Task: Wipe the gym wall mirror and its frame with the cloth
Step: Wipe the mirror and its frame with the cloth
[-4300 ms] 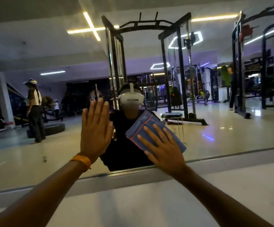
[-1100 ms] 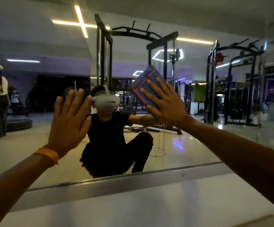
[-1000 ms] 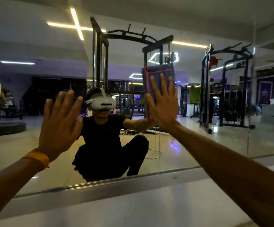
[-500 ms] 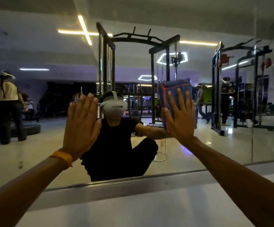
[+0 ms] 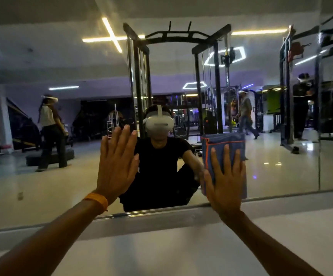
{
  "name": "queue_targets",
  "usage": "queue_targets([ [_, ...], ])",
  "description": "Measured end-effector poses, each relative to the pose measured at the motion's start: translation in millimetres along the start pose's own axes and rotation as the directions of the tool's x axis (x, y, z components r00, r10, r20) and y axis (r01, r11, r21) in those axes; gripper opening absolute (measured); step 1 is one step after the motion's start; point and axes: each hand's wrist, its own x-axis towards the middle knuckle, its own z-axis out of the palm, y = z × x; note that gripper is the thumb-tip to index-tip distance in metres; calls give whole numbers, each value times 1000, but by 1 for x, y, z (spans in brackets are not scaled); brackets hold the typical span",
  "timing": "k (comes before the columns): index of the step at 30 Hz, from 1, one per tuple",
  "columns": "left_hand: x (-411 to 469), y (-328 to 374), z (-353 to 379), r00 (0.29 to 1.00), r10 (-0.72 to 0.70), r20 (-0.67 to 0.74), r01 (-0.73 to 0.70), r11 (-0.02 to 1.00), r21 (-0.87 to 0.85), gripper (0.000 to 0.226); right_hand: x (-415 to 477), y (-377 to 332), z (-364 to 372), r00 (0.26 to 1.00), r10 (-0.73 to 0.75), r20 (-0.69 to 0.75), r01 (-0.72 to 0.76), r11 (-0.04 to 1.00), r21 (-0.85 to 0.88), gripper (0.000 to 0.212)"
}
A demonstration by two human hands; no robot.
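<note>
Gym mirror [image 5: 281,172] carries left hand [image 5: 117,164] flat and bare, right hand [image 5: 224,184] flat, pressing cloth [image 5: 223,141].

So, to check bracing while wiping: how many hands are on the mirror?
2. The left hand lies flat on the gym wall mirror, left of centre; the right hand presses the blue, orange-edged cloth against the glass further right. None seems hidden.

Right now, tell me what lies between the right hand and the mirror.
The blue cloth, pressed flat against the mirror by the right hand; head view.
</note>
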Motion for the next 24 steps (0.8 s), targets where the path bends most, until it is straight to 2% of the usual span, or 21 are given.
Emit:
queue_targets([
  [2, -3, 5, 2, 1000, -16, 9, 16, 1000, 9, 67, -25, -14, 11, 958, -264, 116, 263, 965, 20, 59],
  [4, -4, 5, 3, 1000, -15, 14, 15, 1000, 24, 67, -41, -5, 16, 795, -558, 237, 573, 820, 11, 55],
  [5, -5, 5, 2, 1000, -6, 22, 5, 1000, 30, 67, -38, 8, 14, 728, -629, 271, 653, 758, 5, 55],
  [6, -7, 4, 1, 999, 1, 32, -2, 1000, 31, 66, -33, 20, 10, 705, -655, 274, 683, 731, -10, 54],
  [7, -10, 3, 0, 999, 2, 40, -3, 1000, 31, 66, -26, 30, 3, 721, -642, 261, 670, 742, -27, 54],
  [9, -20, 2, -3, 998, 3, 57, -5, 999, 38, 65, -17, 55, -13, 821, -520, 237, 544, 838, -42, 54],
  [11, -31, 1, -3, 997, 17, 72, -20, 999, 43, 65, -23, 71, -24, 874, -416, 250, 441, 896, -49, 57],
  [13, -40, -2, -2, 997, 23, 68, -26, 999, 45, 65, -39, 66, -21, 865, -418, 277, 439, 898, -17, 56],
  [15, -51, -7, -1, 996, 51, 73, -55, 998, 43, 66, -52, 42, -10, 791, -520, 321, 536, 843, 46, 53],
  [19, -82, -28, -6, 989, 96, 109, -103, 993, 65, 67, -51, -41, 15, 583, -712, 392, 728, 672, 137, 55],
  [22, -100, -47, -12, 991, 84, 101, -94, 991, 99, 65, -40, -44, 14, 495, -759, 423, 783, 601, 161, 57],
  [24, -107, -57, -15, 993, 78, 84, -86, 992, 97, 64, -36, -3, -2, 494, -729, 474, 782, 611, 125, 57],
])
